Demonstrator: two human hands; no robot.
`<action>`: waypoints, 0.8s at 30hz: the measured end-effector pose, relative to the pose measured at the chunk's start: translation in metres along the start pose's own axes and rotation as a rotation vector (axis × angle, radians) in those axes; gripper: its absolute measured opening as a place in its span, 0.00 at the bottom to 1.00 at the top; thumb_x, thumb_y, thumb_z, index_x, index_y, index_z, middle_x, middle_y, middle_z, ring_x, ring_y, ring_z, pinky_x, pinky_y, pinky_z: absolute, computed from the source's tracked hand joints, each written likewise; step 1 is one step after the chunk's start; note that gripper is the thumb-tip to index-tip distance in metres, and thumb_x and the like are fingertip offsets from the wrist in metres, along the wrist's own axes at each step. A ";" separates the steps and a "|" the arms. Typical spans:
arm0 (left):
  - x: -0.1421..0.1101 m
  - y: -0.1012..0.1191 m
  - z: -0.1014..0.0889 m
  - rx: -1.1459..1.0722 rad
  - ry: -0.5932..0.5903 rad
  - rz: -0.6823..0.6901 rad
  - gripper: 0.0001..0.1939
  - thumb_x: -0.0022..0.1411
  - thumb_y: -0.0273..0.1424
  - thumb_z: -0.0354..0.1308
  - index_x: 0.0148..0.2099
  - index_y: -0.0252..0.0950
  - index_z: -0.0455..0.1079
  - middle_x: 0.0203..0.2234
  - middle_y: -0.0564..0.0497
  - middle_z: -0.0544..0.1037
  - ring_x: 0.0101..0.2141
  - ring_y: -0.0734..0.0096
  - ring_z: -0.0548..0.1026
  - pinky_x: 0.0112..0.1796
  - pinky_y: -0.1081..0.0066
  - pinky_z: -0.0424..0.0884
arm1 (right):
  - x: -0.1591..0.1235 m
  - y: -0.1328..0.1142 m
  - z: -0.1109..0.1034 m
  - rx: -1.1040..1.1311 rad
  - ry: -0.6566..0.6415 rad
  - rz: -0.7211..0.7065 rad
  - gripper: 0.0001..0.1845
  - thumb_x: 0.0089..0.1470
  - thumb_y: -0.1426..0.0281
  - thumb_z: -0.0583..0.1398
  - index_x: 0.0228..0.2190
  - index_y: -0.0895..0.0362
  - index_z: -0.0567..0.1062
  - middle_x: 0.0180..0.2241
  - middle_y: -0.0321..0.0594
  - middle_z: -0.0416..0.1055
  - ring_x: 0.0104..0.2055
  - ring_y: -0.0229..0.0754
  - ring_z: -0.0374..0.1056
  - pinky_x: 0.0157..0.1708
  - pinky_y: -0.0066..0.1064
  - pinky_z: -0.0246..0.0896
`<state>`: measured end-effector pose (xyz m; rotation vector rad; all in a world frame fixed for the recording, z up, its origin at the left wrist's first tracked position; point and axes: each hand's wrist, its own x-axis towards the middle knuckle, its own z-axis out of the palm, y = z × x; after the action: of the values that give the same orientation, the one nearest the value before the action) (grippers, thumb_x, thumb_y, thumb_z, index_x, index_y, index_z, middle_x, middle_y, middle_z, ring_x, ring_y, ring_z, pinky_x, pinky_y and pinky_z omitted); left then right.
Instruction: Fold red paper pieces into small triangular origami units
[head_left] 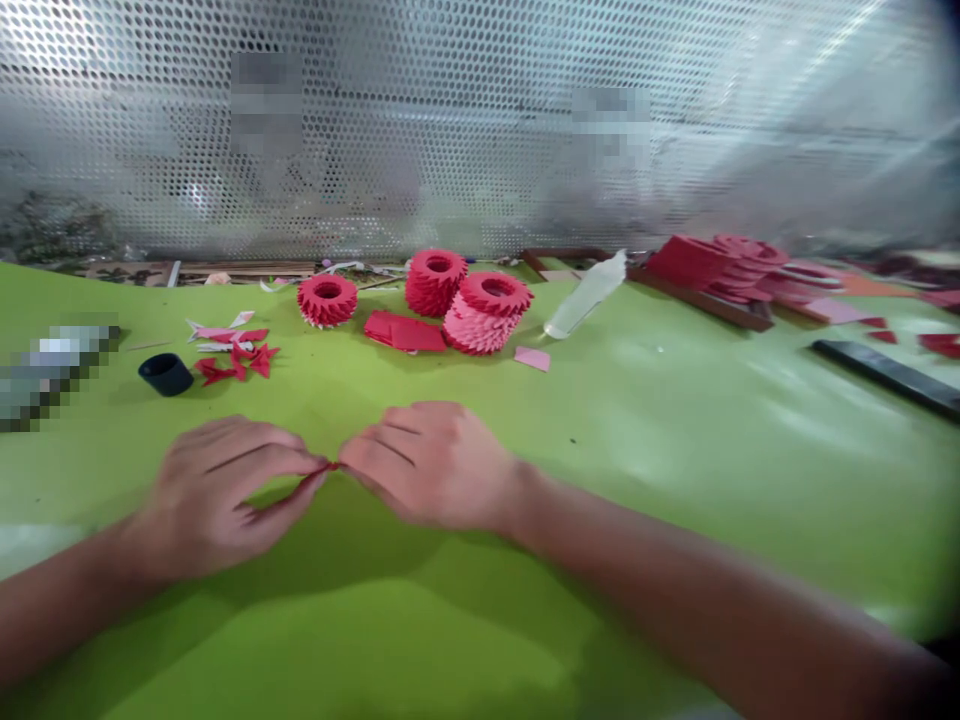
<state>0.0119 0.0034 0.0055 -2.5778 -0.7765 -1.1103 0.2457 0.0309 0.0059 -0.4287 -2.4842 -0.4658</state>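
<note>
A tiny red paper piece is held between my two hands, just above the green tabletop. My left hand pinches its left end between thumb and index finger. On the other side, my right hand has its fingers curled down around the piece's right end, and its thumb is mostly hidden. Beyond my left hand lie several folded red and pink paper pieces beside a small dark cup-like ring. A stack of red paper rests farther back.
Three ring-shaped paper models, one red, another red and one pink and red, stand at the back. Right of them are a whitish tube, a tray of red paper and a dark bar. A perforated silvery sheet hangs behind.
</note>
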 end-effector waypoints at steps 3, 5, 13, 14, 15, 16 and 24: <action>0.000 0.000 0.002 -0.026 -0.024 -0.055 0.01 0.65 0.27 0.63 0.39 0.37 0.73 0.28 0.53 0.83 0.26 0.72 0.80 0.29 0.72 0.72 | 0.000 0.002 0.000 0.006 0.006 -0.025 0.06 0.63 0.76 0.58 0.37 0.59 0.76 0.27 0.33 0.77 0.26 0.37 0.64 0.26 0.32 0.51; 0.000 -0.001 0.003 -0.006 -0.017 -0.029 0.02 0.65 0.27 0.63 0.40 0.37 0.73 0.30 0.54 0.83 0.27 0.73 0.80 0.29 0.73 0.72 | 0.000 0.003 0.000 0.010 0.011 -0.042 0.06 0.64 0.75 0.58 0.37 0.59 0.77 0.27 0.34 0.77 0.26 0.36 0.65 0.25 0.32 0.51; -0.001 -0.001 -0.001 -0.002 -0.024 0.023 0.06 0.66 0.26 0.61 0.35 0.39 0.71 0.26 0.56 0.83 0.23 0.75 0.78 0.27 0.72 0.70 | 0.004 0.001 -0.007 0.000 -0.021 -0.071 0.10 0.65 0.75 0.57 0.32 0.58 0.77 0.24 0.34 0.76 0.27 0.35 0.66 0.24 0.32 0.50; -0.001 -0.001 -0.002 -0.003 -0.031 0.026 0.06 0.67 0.26 0.60 0.35 0.39 0.71 0.26 0.56 0.82 0.22 0.75 0.77 0.27 0.72 0.70 | 0.005 0.001 -0.008 0.004 -0.025 -0.080 0.10 0.65 0.75 0.57 0.32 0.58 0.77 0.24 0.34 0.76 0.27 0.35 0.66 0.24 0.32 0.50; -0.001 -0.001 -0.002 -0.003 -0.035 0.029 0.06 0.67 0.26 0.60 0.35 0.39 0.71 0.26 0.56 0.82 0.22 0.75 0.77 0.26 0.71 0.69 | 0.005 0.001 -0.008 0.007 -0.027 -0.088 0.10 0.65 0.76 0.57 0.33 0.59 0.77 0.24 0.35 0.76 0.27 0.35 0.66 0.24 0.31 0.50; 0.000 -0.001 -0.003 -0.003 -0.032 0.034 0.06 0.67 0.27 0.60 0.35 0.39 0.71 0.26 0.56 0.82 0.22 0.75 0.77 0.26 0.71 0.69 | 0.005 0.001 -0.009 0.010 -0.025 -0.097 0.09 0.65 0.76 0.57 0.33 0.59 0.77 0.24 0.35 0.75 0.27 0.36 0.66 0.24 0.31 0.50; -0.002 -0.004 0.001 -0.013 -0.057 0.022 0.05 0.68 0.28 0.59 0.37 0.39 0.72 0.27 0.55 0.82 0.24 0.73 0.77 0.26 0.71 0.68 | 0.004 0.006 -0.009 0.025 -0.043 -0.104 0.10 0.66 0.77 0.56 0.36 0.58 0.78 0.27 0.35 0.77 0.29 0.36 0.67 0.24 0.31 0.49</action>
<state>0.0090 0.0068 0.0040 -2.6329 -0.7549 -1.0425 0.2492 0.0331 0.0160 -0.3043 -2.5597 -0.4713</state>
